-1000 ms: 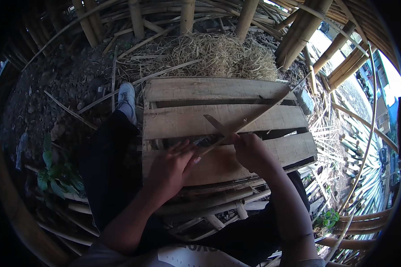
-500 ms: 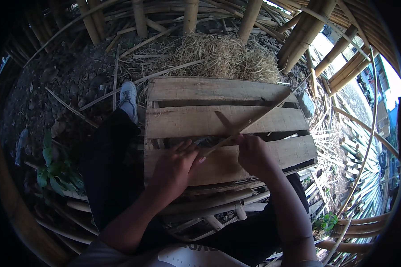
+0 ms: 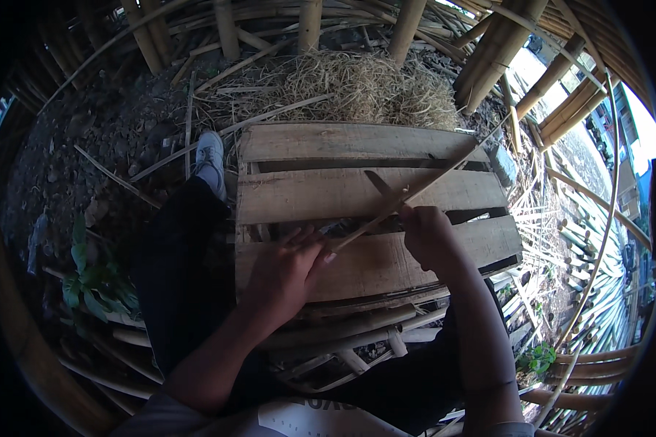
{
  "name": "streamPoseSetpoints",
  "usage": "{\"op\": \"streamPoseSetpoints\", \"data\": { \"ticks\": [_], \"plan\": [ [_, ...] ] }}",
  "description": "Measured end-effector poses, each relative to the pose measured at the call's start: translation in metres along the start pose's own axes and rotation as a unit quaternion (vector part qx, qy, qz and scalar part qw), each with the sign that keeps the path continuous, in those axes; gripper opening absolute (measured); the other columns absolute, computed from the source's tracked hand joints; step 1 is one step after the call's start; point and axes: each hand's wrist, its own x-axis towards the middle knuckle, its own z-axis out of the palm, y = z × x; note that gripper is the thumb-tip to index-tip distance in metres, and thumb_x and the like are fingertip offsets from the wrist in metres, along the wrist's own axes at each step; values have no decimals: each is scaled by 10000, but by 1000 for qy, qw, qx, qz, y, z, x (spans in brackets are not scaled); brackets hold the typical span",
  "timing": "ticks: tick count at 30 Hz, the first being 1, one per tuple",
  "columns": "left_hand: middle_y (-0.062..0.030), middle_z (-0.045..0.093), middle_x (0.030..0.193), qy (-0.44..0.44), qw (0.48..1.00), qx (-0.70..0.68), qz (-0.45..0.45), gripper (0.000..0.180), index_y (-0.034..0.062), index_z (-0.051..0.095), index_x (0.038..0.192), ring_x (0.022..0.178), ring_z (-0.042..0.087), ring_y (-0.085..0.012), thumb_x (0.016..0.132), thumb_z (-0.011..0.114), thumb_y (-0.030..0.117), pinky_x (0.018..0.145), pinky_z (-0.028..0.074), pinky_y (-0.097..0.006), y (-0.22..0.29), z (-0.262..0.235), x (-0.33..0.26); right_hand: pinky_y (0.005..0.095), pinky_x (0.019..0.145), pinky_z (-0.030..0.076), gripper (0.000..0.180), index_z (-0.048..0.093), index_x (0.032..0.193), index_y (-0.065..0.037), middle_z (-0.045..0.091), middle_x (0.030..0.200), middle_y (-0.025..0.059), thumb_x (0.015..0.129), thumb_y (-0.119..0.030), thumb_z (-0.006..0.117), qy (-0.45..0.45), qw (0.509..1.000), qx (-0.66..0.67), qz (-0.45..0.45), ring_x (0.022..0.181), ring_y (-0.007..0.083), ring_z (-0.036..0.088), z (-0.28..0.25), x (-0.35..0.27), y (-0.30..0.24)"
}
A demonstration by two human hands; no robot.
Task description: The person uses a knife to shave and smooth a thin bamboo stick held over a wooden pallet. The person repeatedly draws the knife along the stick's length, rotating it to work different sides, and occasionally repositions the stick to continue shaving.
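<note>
A long, thin bamboo strip (image 3: 436,178) slants across a low slatted wooden table (image 3: 306,143), its far end beyond the right back corner. My left hand (image 3: 288,268) is closed around the near end, with the thumb along it. To its right, my right hand (image 3: 430,237) is a fist around a knife; the fingers hide the handle. The dark knife blade (image 3: 377,182) points away to the left and crosses the strip, touching or very close to it. A small pale curl shows on the strip near the blade.
Fine bamboo shavings (image 3: 368,91) lie heaped behind the table. Upright bamboo posts (image 3: 310,25) stand beyond them. Cut bamboo poles (image 3: 587,266) are stacked at the right. My shoe (image 3: 210,153) rests left of the table, and a leafy plant (image 3: 95,280) grows at the lower left.
My right hand and the knife have slid a little away and to the right along the bamboo strip. My left hand keeps its hold in nearly the same place.
</note>
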Motion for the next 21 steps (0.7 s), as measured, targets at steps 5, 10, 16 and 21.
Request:
{"op": "streamPoseSetpoints", "data": {
  "ticks": [5, 10, 16, 21],
  "plan": [
    [-220, 716, 1216, 40, 999, 25, 14, 263, 11, 690, 1220, 1265, 633, -395, 1053, 584, 186, 1052, 525, -500, -9, 14, -1, 558, 769, 529, 407, 659, 940, 79, 680, 848, 337, 1073, -275, 507, 57, 995, -34, -74, 879, 540, 668, 41, -22, 1],
    [-216, 716, 1220, 21, 999, 27, 2, 266, 14, 688, 1234, 1275, 625, -393, 1054, 581, 178, 1064, 521, -493, -4, 8, -3, 532, 726, 524, 476, 677, 877, 100, 661, 766, 328, 1090, -284, 494, 39, 994, 41, 96, 842, 542, 668, -8, 3, -4],
    [-237, 708, 1232, 29, 999, 32, 27, 265, -12, 687, 1199, 1282, 618, -403, 1048, 587, 182, 1086, 507, -486, -9, 13, -4, 349, 424, 409, 455, 658, 908, 32, 557, 563, 57, 1112, -332, 478, 9, 996, 39, -80, 462, 136, 574, 36, -12, 13],
    [-285, 698, 1227, 33, 999, 5, 36, 274, -37, 692, 1118, 1269, 615, -448, 1044, 592, 207, 1128, 466, -492, -3, 8, -4, 313, 386, 383, 525, 639, 760, 33, 520, 528, 21, 1070, -389, 592, 14, 992, 120, 36, 411, 106, 512, 10, -3, 8]
  ]
}}
